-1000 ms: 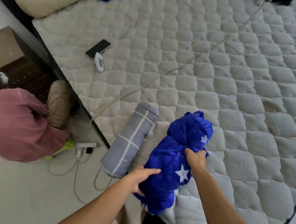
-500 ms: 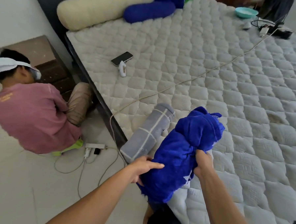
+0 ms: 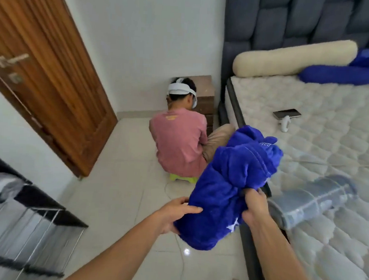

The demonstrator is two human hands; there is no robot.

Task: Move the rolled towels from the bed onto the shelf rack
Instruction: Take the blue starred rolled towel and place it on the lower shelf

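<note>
Two bare hands carry a rolled blue towel (image 3: 230,185) above the tiled floor (image 3: 117,179), just off the bed's (image 3: 308,116) near edge. The left hand (image 3: 175,214) cups the roll's lower end from the side, fingers laid flat along the cloth; the right hand (image 3: 255,205) pinches a fold of the towel near its middle, fingers curled tight into the plush. White star shapes show on the fabric near the right wrist.

At the lower left stands the shelf rack (image 3: 36,217), a dark-topped frame with thin metal bars, blurred; something pale and grey lies on its upper level, too smeared to identify. The towel is clear of the rack, well to its right.

On the mattress just right of the right hand lies a grey towel (image 3: 313,202), rolled, with pale lines crossing it, its near end at the bed's edge. Farther up the quilted surface a phone (image 3: 286,113) rests beside a small white object (image 3: 284,124), the two touching or nearly so.

Beyond the blue towel a person in a pink shirt (image 3: 177,139) crouches on a green stool (image 3: 182,178), back to the camera, a white strap around the head, next to a brown nightstand (image 3: 205,91).

At the bed's head a cream bolster (image 3: 294,58) and a blue bolster (image 3: 341,74) lie against a dark padded headboard (image 3: 292,19). A wooden door (image 3: 39,72) stands at the left.
</note>
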